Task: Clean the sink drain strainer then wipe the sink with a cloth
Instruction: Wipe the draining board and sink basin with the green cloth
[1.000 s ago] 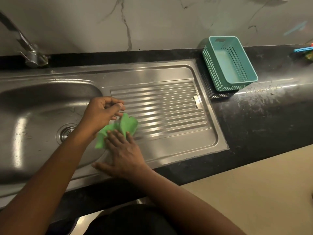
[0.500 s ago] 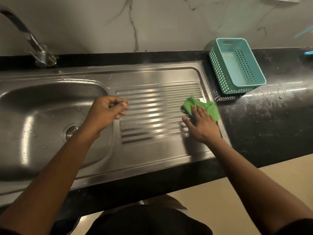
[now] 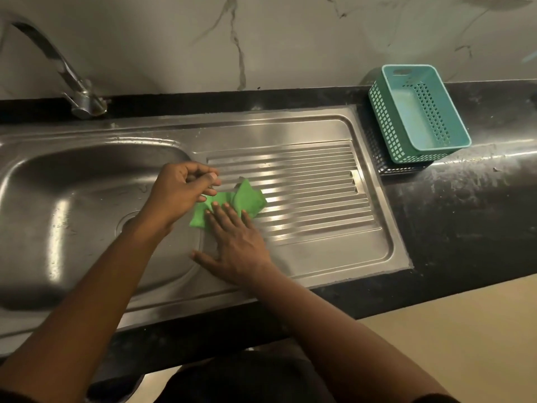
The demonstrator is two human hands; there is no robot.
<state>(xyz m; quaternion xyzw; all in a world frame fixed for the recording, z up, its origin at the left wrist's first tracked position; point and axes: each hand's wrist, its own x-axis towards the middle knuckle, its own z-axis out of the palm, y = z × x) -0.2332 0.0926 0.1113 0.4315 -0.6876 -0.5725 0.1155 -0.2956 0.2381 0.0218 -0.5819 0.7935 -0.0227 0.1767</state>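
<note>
Faucet [image 3: 72, 91] stands well left of the ribbed drainboard [image 3: 308, 199]. Drain strainer [image 3: 126, 225] sits in the basin [image 3: 58, 216] left of the drainboard, half hidden by the wrist. Left hand [image 3: 180, 193] hovers at its left edge, clenched loosely. Green cloth [image 3: 250, 199] lies on its left ribs under the right hand [image 3: 235, 245], whose fingers are pressed flat. Teal basket [image 3: 418, 112] stands just right of it.

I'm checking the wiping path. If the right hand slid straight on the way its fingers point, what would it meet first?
Probably the left hand, whose curled fingertips sit just beyond the green cloth under the right hand. Heights are unclear; it might pass beneath.
</note>
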